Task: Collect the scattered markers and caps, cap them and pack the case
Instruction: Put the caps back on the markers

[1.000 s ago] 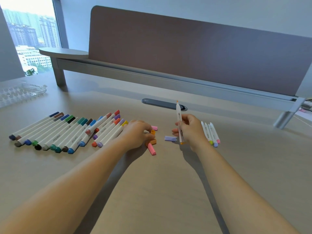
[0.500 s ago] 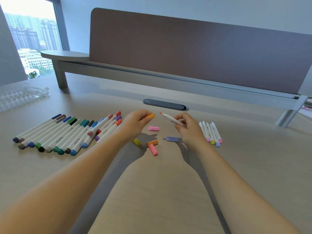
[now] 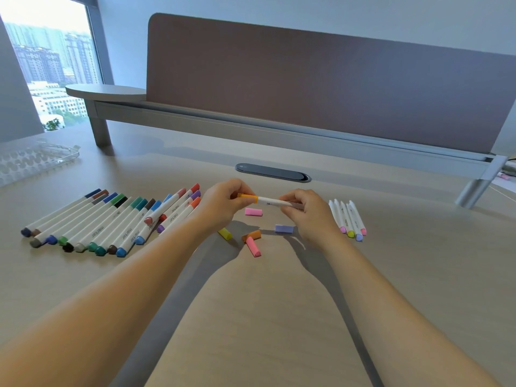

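Left hand [image 3: 223, 203] pinches the orange cap [image 3: 249, 198] and right hand [image 3: 304, 210] grips the white marker [image 3: 272, 201] by its barrel, cap meeting tip in mid-air above the desk [image 3: 265, 317], between the capped row [image 3: 111, 219] at left and four uncapped markers [image 3: 347, 219] at right. It looks light, stiff and slick, so hold mid-barrel and push straight. Loose caps [image 3: 252, 236] lie just below; the clear case [image 3: 36, 160] waits far left.

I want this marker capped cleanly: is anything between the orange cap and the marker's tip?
Nothing visible. The left hand holds the orange cap already on the end of the marker, which the right hand grips.
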The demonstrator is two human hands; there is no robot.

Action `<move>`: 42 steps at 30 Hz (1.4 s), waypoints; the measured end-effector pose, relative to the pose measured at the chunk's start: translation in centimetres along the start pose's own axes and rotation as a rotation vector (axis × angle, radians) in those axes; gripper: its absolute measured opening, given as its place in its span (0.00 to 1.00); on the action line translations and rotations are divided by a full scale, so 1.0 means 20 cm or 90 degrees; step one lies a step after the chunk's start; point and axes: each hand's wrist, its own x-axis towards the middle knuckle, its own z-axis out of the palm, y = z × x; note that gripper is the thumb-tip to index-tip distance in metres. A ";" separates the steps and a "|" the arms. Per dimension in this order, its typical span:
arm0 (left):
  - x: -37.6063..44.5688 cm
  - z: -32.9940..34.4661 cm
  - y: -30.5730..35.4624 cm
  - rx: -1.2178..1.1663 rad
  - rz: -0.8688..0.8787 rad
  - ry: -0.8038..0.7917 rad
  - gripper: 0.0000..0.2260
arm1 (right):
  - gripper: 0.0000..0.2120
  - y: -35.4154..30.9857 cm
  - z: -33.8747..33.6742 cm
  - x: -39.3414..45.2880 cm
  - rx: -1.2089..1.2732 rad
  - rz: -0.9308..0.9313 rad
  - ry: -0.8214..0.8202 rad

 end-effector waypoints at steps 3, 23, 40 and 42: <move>0.00 0.01 0.00 -0.025 -0.014 0.008 0.08 | 0.11 0.00 -0.01 0.01 -0.023 -0.015 -0.002; 0.13 0.12 0.14 -0.440 -0.139 0.059 0.14 | 0.12 0.08 -0.08 0.02 0.001 0.097 0.100; 0.23 0.18 0.04 -0.015 -0.126 -0.048 0.18 | 0.18 0.25 -0.07 0.17 -0.437 0.210 0.002; 0.21 0.14 0.01 0.013 -0.121 -0.029 0.18 | 0.13 0.23 -0.05 0.16 -0.365 0.217 0.038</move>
